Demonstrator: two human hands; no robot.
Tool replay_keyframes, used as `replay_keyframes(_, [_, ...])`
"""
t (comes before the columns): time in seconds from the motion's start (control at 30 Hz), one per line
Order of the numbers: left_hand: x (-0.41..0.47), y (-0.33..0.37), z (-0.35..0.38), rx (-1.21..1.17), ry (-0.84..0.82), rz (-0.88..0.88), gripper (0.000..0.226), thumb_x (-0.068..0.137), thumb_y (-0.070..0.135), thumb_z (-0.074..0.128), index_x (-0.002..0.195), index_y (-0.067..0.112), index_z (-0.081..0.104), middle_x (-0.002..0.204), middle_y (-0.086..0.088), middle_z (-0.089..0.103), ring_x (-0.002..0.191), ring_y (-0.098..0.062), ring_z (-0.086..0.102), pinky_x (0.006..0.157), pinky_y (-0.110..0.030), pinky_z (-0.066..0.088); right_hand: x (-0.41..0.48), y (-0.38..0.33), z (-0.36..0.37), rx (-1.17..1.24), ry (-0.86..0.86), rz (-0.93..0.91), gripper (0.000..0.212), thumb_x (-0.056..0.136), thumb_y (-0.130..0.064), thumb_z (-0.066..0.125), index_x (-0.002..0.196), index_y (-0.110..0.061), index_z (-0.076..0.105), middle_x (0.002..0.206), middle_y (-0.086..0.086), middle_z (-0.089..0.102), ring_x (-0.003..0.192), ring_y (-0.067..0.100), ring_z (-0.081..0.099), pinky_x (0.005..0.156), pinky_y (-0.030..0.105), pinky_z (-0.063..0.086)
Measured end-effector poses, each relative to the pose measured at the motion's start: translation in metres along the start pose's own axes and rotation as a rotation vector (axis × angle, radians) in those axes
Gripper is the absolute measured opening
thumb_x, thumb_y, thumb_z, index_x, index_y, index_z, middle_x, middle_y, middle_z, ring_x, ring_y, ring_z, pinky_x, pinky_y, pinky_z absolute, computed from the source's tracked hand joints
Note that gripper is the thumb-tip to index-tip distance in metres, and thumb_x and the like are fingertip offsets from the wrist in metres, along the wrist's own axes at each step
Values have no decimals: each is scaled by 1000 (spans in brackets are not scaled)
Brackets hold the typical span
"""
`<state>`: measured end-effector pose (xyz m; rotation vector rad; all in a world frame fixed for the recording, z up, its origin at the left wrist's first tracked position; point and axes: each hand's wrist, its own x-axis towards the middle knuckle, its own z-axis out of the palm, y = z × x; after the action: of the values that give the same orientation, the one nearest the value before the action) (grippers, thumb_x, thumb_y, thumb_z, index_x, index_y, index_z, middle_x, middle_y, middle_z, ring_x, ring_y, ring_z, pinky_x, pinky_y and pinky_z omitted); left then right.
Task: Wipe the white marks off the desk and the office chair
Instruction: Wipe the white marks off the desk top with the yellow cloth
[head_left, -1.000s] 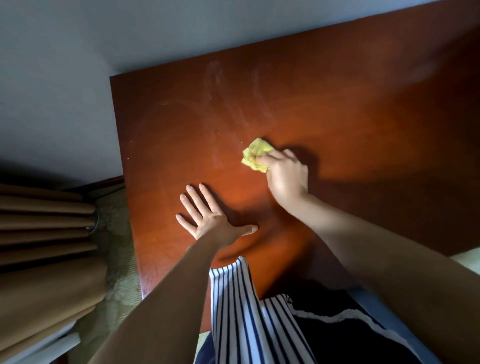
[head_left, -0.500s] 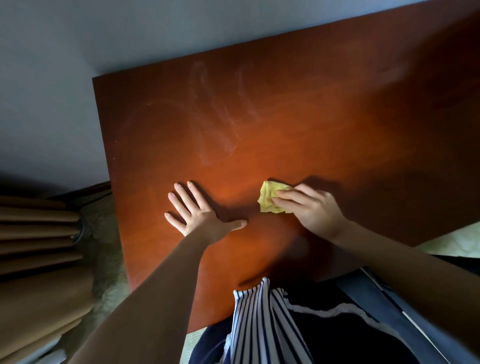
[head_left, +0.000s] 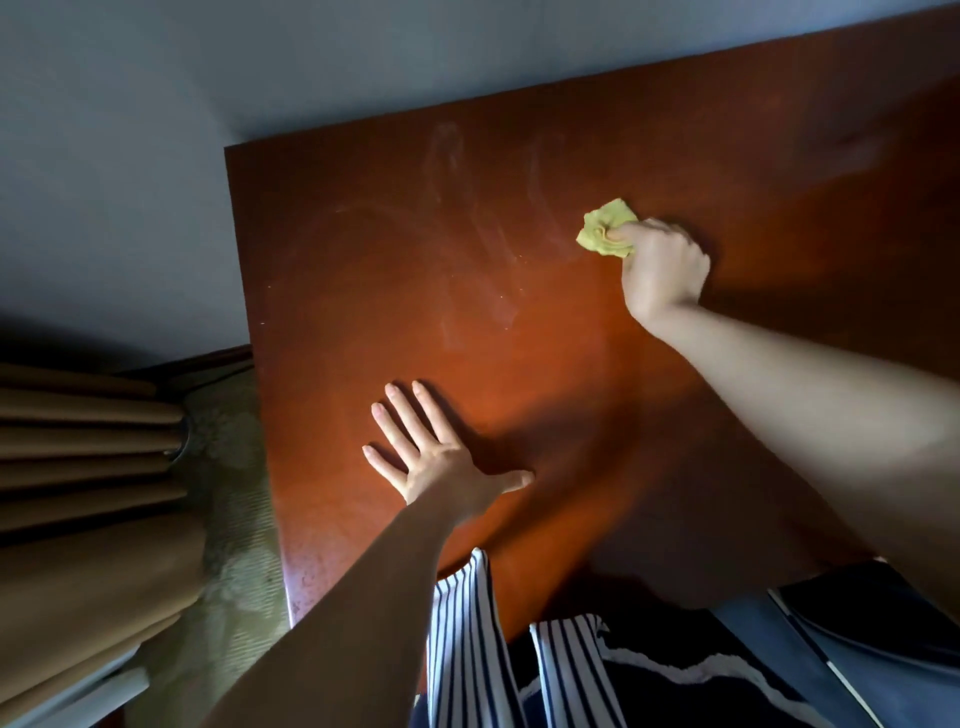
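Step in hand: wiping the faint white smeary marks (head_left: 483, 244) off the glossy reddish-brown wooden desk top (head_left: 753, 171) with a small crumpled yellow cloth (head_left: 605, 228).
Where the marks lie: looping streaks across the far left part of the desk, just left of the cloth; a dimmer haze shows toward the far right corner.
Doing it well: I judge the cloth should travel leftward through the streaks in overlapping passes, pressed flat and firm. Turning it to a fresh face would lift the residue rather than spread it. The low light hides thin film, so checking the sheen from an angle would help.
Right hand (head_left: 662, 270): its fingers (head_left: 631, 231) are curled tight, bunching the cloth and bearing it down on the wood; the thumb is hidden.
Left hand (head_left: 436, 457): empty, with fingers (head_left: 410, 415) straight and spread, thumb out to the side, palm resting flat on the near part of the desk as a brace.
Office chair: I cannot make it out here.
Beside the desk: tan pleated curtain folds (head_left: 78, 441) to the left.
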<state>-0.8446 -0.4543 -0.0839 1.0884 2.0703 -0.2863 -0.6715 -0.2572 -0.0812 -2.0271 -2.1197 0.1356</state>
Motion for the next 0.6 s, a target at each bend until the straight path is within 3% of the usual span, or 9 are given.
replay_keyframes(0.1, [-2,0,-1,0,-20,4,158,43,89,61,117,15,-58,121,-7,-65,112,-28,-58,103,-57,-22,15,-27,10,-10,4,140,38,94,-3,44,115,-26,66,115,8,63,106,30,55,73,36,44])
replay_keyframes(0.17, [-2,0,-2,1,-28,3,158,44,88,61,116,14,-58,119,-7,-66,111,-28,-59,102,-58,-23,13,-44,14,-13,-23,141,38,95,-6,39,117,-25,65,117,8,62,109,28,52,74,37,44])
replay_keyframes(0.37, [-4,1,-4,-2,-27,6,158,44,87,63,119,14,-56,121,-7,-64,112,-28,-58,105,-58,-20,-31,-83,20,99,-108,-146,46,94,-7,38,122,-36,60,125,-7,59,106,24,50,69,31,42])
replay_keyframes(0.5, [-5,1,-4,2,-22,3,157,44,87,63,112,16,-60,118,-6,-66,110,-27,-59,105,-58,-20,-74,-89,20,185,-130,-330,40,90,-8,47,115,-32,67,121,-11,63,103,22,55,67,30,42])
replay_keyframes(0.6, [-5,2,-3,0,-11,-6,157,43,87,63,110,16,-61,117,-6,-66,109,-27,-60,104,-58,-20,-109,-79,12,284,-82,-450,33,80,-5,57,101,-23,75,105,-7,71,90,24,64,57,30,52])
